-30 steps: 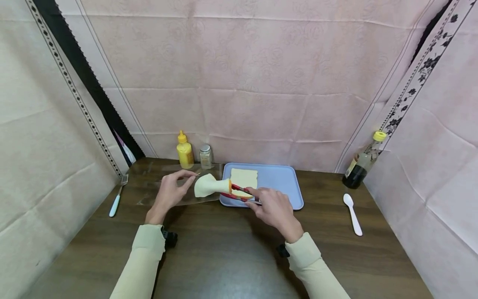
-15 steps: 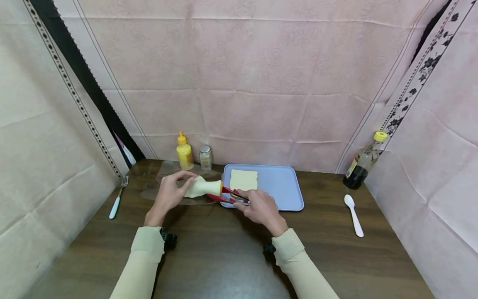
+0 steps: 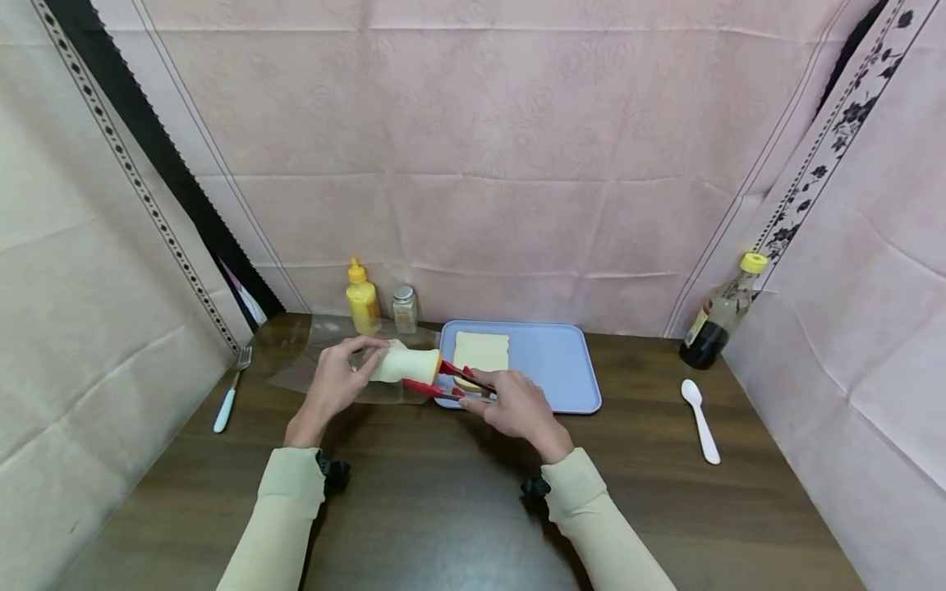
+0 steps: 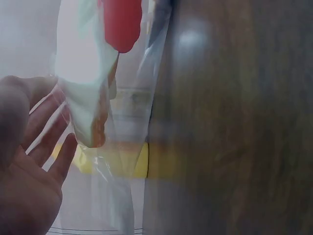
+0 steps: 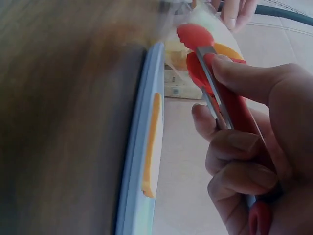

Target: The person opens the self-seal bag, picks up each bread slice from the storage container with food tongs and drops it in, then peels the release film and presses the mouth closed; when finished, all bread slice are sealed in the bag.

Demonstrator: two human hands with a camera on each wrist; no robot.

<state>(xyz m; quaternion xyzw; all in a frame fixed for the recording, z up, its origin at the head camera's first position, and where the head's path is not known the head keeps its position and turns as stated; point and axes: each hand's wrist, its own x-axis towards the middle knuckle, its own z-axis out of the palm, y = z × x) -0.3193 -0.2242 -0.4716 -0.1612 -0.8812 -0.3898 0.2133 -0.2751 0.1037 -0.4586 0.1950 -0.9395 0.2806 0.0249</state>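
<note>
Bread slice [image 3: 409, 365], left of centre in frame, spans roughly left-right between hands: left end right by the nearer left hand [image 3: 342, 377] pinching the clear bag [image 3: 332, 328], right end in tongs [image 5: 233, 100] the right hand [image 3: 517, 402] grips.

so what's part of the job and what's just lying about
Likely in use:
red-tipped metal tongs
white bread slices
clear plastic bag
blue rectangular tray

Lying about:
white spoon
blue-handled fork
yellow squeeze bottle
silver-capped glass jar
tall yellow-capped bottle
</note>
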